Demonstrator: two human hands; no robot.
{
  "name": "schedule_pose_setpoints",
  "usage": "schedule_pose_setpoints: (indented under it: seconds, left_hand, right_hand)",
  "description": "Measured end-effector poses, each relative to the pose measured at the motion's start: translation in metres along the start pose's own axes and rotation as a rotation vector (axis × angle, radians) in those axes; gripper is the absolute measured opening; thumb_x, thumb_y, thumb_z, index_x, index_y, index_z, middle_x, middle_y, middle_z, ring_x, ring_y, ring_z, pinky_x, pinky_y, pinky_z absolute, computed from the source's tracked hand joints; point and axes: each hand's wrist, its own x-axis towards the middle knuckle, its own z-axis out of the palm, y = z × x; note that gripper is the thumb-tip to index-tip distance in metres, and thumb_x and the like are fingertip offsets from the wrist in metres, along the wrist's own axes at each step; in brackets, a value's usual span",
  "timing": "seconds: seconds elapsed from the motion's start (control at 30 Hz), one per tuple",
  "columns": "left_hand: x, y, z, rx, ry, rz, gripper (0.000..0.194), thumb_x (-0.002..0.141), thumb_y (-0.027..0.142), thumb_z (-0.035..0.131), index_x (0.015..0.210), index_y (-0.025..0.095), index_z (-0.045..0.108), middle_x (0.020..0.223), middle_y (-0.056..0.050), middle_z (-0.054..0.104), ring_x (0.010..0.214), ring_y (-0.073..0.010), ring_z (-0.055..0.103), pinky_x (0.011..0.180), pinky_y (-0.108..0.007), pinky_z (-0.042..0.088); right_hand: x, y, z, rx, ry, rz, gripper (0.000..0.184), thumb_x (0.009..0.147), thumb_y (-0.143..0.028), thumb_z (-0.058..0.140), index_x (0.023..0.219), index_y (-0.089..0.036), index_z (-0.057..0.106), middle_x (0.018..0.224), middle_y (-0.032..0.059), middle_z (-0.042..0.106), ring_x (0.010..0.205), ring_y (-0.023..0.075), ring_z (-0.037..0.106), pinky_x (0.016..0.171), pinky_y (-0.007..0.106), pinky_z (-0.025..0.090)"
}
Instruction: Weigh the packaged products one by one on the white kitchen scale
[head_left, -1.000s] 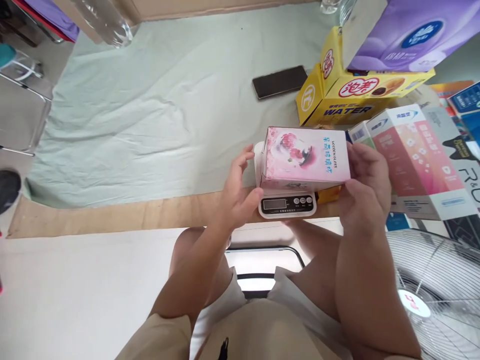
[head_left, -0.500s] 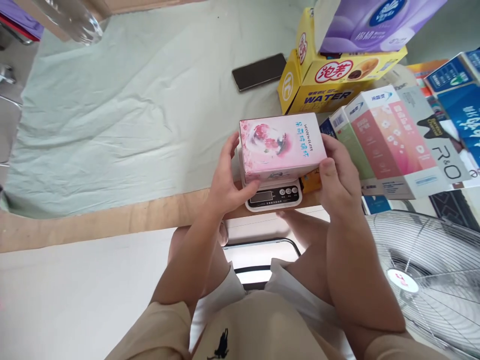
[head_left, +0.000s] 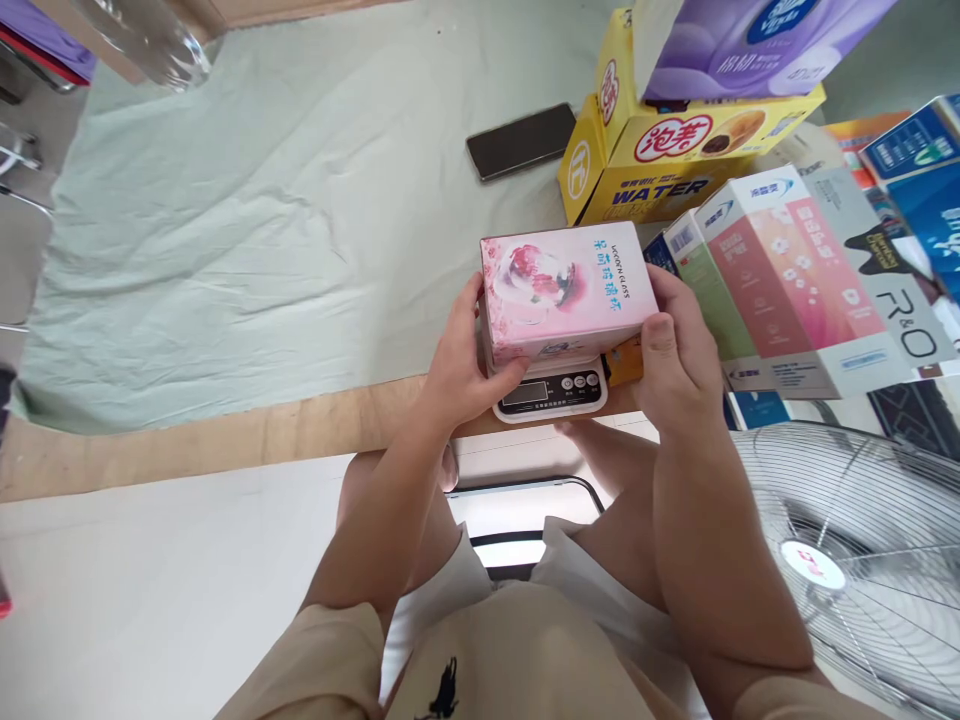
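Observation:
A pink and white cardboard box (head_left: 566,285), printed with a glass cup, lies over a white digital kitchen scale (head_left: 551,396). The scale's dark display and buttons show in front of the box, while its platform is mostly hidden beneath. My left hand (head_left: 469,360) is against the box's left end, thumb along the near lower corner and fingers behind the left side. On the opposite end, my right hand (head_left: 679,340) grips the box with its thumb at the near corner and fingers around the right side. Whether the box rests fully on the platform I cannot tell.
A black phone (head_left: 520,141) lies on the green cloth (head_left: 300,220). To the right stand a yellow box (head_left: 652,190), a purple tissue pack (head_left: 750,60) and a pink carton (head_left: 799,285). A fan (head_left: 855,540) is at lower right; a plastic bottle (head_left: 154,40) is upper left.
My left hand has closed in from beside the box onto its left end. My right hand stays on the right end. The whole view has shifted, moving the scene leftward in the picture.

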Motion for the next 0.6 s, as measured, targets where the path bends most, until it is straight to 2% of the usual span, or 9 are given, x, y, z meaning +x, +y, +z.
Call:
schedule_pose_setpoints:
  seconds: [0.37,0.6]
  left_hand:
    - [0.002,0.003,-0.001,-0.018,0.01,-0.014,0.095,0.09,0.069,0.068,0.164,0.024,0.027,0.163,-0.02,0.048,0.151,-0.0381,0.05,0.123,-0.052,0.046]
    - [0.004,0.006,-0.002,-0.038,0.007,-0.022,0.092,0.09,0.065,0.07,0.162,0.024,0.029,0.161,-0.02,0.049,0.15,-0.0381,0.051,0.123,-0.052,0.046]
  right_hand:
    - [0.001,-0.004,0.0,0.026,-0.008,0.015,0.056,0.104,-0.066,0.042,0.146,-0.033,0.059,0.147,0.008,0.067,0.137,0.0323,0.064,0.114,0.056,0.056]
    - [-0.001,0.001,0.013,0.201,0.046,0.03,0.049,0.104,-0.063,0.046,0.143,-0.037,0.059,0.146,0.0056,0.066,0.14,0.0322,0.062,0.118,0.057,0.054]
